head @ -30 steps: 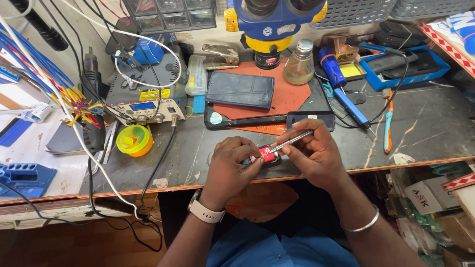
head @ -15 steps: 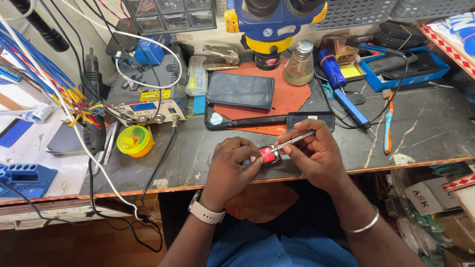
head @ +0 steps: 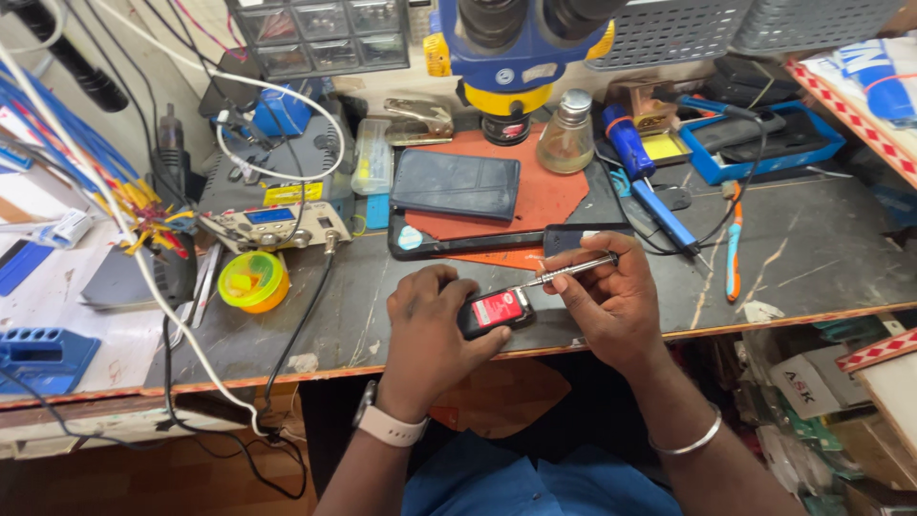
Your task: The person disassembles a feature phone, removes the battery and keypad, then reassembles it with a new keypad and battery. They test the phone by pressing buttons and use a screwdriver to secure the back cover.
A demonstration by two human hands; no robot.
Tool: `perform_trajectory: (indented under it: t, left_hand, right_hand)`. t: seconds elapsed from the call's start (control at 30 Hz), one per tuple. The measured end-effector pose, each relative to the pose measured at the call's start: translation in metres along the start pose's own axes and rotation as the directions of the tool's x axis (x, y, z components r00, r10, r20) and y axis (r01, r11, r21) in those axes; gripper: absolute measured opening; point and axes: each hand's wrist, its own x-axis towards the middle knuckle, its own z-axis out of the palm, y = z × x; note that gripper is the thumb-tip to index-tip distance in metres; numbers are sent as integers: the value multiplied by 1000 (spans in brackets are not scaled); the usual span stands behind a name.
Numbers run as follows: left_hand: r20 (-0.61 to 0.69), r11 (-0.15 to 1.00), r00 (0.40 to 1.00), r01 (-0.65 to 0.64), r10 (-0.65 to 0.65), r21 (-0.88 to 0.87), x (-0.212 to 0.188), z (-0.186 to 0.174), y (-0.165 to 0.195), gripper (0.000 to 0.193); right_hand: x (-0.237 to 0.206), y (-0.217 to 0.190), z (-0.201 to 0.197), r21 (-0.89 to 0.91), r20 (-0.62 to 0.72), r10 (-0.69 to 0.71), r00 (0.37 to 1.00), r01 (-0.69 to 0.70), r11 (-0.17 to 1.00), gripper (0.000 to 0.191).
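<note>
My left hand [head: 427,330] grips a small black device with a red battery [head: 497,311] near the front edge of the dark workbench [head: 812,253]. A pale watch sits on that wrist. My right hand [head: 611,301] pinches a thin silver screwdriver [head: 573,269], and its tip touches the upper right corner of the device. A metal bangle hangs on the right wrist.
A dark phone [head: 457,184] lies on an orange mat [head: 549,196] below a blue and yellow microscope [head: 521,48]. A glass bottle [head: 565,145], a blue soldering iron [head: 650,186], a blue tray [head: 764,143], a yellow tape roll [head: 253,282], a meter box [head: 272,225] and white cables [head: 124,229] surround it.
The view has shifted slightly upward on the bench. Both hands stay on the device, and the screwdriver tip has settled at its upper right corner.
</note>
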Motion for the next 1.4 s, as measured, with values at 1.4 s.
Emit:
perform_trajectory:
  t: [1.4]
  left_hand:
    - [-72, 934, 977, 170, -202, -314, -1, 6, -3, 26]
  right_hand:
    - [-9, -31, 67, -456, 11, -431, 902, 388, 801, 27]
